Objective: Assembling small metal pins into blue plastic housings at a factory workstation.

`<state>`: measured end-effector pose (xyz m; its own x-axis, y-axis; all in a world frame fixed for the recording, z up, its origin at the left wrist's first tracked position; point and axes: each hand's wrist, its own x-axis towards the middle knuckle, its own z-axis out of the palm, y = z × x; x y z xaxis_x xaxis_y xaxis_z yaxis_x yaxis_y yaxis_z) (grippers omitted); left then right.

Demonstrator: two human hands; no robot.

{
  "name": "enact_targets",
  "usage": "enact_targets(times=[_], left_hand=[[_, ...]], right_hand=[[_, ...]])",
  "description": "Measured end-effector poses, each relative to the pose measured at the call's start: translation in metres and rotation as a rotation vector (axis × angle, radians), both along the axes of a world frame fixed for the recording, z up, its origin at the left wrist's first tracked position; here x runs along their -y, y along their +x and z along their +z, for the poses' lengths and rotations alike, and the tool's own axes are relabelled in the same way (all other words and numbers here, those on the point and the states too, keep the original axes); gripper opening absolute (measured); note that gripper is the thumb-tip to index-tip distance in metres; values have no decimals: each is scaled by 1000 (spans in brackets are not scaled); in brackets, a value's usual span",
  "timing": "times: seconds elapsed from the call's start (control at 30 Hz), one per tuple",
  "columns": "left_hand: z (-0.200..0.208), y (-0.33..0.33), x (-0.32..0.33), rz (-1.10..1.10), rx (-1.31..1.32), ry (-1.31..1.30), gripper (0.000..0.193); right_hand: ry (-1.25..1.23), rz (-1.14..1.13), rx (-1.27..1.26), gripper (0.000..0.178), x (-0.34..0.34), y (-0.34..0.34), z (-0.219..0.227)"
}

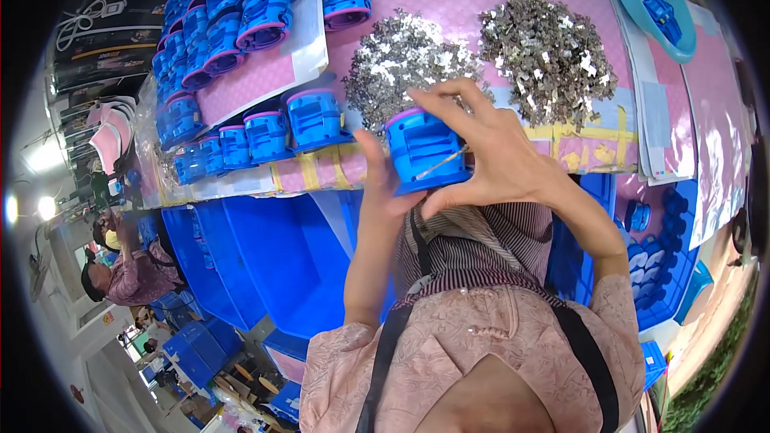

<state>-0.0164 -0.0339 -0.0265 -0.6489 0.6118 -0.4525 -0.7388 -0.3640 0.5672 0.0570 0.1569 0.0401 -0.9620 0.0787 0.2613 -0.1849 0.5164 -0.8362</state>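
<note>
Over the near edge of the table, a round blue plastic housing [419,147] with a pink rim is between my two hands, tilted. My left hand [387,180] grips it from the left and below, thumb pointing up along its side. Curved around the right side is my right hand [501,152], thumb near the bottom and fingers reaching over the top. A thin tan strip crosses the housing's face; what it is, I cannot tell. Just beyond lie two heaps of small shiny metal pieces, a left heap [405,64] and a right heap [549,56].
Similar blue housings [265,136] stand in rows and stacks on the table's left. A teal basin [686,46] with blue parts sits at the far right. Below the table edge are blue bins [281,248]. Another person [140,277] works at the far left.
</note>
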Motion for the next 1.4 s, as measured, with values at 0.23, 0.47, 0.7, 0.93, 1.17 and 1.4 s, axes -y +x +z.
enact_targets(times=[0.23,0.47,0.7,0.93,1.17,1.4], left_hand=[[-11,-14,-11,-252,99,536,101],[-1,-24,-9,-236,10,410,93],[19,-32,-19,-71,-145,97,70],[29,-20,-29,75,-312,-106,61],[27,-12,-34,89,-450,-159,56],[33,-5,-34,86,-475,-187,56]], right_hand=[[196,-432,69,27,-51,-77,-56],[371,-449,183,15,-39,-91,-68],[-470,-277,78,12,-40,-76,-62],[-1023,-257,254,10,-8,-40,-34],[-1044,-283,182,18,-1,-24,-34],[-939,-299,157,21,9,-24,-32]])
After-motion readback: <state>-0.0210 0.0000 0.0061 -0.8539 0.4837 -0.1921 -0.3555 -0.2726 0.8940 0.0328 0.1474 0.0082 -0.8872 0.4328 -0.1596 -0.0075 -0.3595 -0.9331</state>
